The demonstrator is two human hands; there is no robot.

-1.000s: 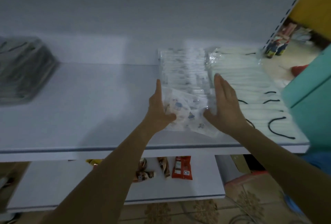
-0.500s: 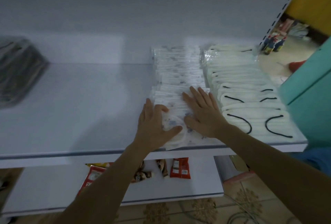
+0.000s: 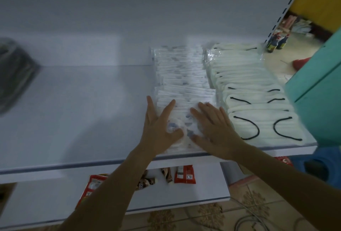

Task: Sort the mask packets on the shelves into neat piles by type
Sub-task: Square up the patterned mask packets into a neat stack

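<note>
Head view: your left hand [image 3: 158,126] and right hand [image 3: 215,129] both lie flat, fingers straight and spread, on the front printed mask packet [image 3: 181,130] near the shelf's front edge. Your left thumb and right thumb rest on its clear wrapper, nearly meeting. Behind that packet, the row of printed packets [image 3: 182,75] runs back to the shelf's rear wall. Just beside it on your right lies a row of white masks with black ear loops [image 3: 256,105]. Far to your left on the same white shelf [image 3: 77,105] sits a dark pile of packets [image 3: 14,72], blurred. On the lower shelf [image 3: 206,190] lie red snack packets [image 3: 185,174].
</note>
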